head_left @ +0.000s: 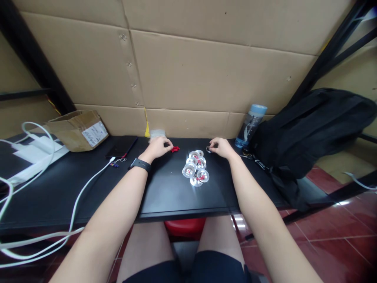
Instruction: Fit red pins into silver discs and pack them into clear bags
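1. Dark shorts (218,268) and bare thighs (150,245) are seen nearest, below a black table (165,200).
2. Small red pieces (176,149) are met by the closely curled fingertips of the left hand (160,147); whether they are gripped cannot be told.
3. Farther right, a small round piece (208,149) is pinched narrowly by the right hand (220,147).
4. Between the hands, slightly nearer, shiny clear discs (189,170) with red bits are clustered on the table.
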Action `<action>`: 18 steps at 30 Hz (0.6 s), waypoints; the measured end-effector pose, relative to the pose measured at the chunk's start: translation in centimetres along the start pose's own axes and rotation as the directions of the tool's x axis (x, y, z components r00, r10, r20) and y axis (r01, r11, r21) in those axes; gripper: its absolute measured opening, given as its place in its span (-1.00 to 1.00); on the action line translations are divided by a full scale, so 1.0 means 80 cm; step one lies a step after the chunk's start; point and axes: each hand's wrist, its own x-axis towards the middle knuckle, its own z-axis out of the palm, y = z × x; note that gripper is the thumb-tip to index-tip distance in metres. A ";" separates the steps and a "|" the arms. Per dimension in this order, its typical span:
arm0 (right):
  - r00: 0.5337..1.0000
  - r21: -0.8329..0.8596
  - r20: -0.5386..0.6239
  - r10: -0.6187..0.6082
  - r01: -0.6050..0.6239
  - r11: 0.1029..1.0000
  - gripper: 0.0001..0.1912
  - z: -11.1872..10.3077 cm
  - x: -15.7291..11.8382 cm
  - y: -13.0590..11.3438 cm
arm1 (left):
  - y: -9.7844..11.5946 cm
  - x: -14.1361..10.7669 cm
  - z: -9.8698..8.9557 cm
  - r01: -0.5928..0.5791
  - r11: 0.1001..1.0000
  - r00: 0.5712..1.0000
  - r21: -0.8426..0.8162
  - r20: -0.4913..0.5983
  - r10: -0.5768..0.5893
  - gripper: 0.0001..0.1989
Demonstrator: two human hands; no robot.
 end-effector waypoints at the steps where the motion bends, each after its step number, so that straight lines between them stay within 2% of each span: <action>1: 0.998 -0.019 0.063 0.015 -0.014 1.000 -0.90 0.001 -0.001 -0.001 | 0.000 0.000 0.000 0.002 1.000 1.000 0.000 0.003 -0.002 -0.77; 3: 0.987 -0.052 0.147 0.060 -0.053 0.997 -0.91 0.002 -0.002 -0.003 | 0.001 0.001 0.001 0.000 1.000 1.000 -0.001 0.005 0.000 -0.76; 7: 0.975 -0.085 0.179 0.134 -0.121 0.989 -0.95 -0.003 -0.004 -0.003 | 0.003 0.001 0.001 -0.033 0.999 0.999 -0.007 0.022 0.033 -0.77; 9: 0.979 -0.081 0.166 0.117 -0.105 0.991 -0.94 -0.006 -0.004 -0.005 | 0.006 0.001 0.001 -0.046 0.999 0.999 -0.012 0.027 0.046 -0.77; 12: 0.982 0.006 0.187 0.002 -0.004 1.000 -0.82 -0.011 -0.005 -0.018 | 0.011 0.001 0.000 -0.050 0.999 0.998 -0.018 0.027 0.051 -0.76; 14: 0.944 0.131 0.313 -0.100 0.062 0.989 -0.69 -0.011 -0.006 -0.032 | 0.014 0.001 0.000 -0.054 0.998 0.998 -0.027 0.034 0.055 -0.76; 16: 0.871 0.224 0.455 -0.184 0.088 0.971 -0.60 -0.008 -0.007 -0.046 | 0.017 0.001 0.000 -0.060 0.997 0.997 -0.041 0.046 0.061 -0.76; 18: 0.826 0.247 0.518 -0.222 0.103 0.963 -0.61 -0.003 -0.007 -0.059 | 0.019 0.001 0.001 -0.060 0.997 0.997 -0.053 0.053 0.063 -0.77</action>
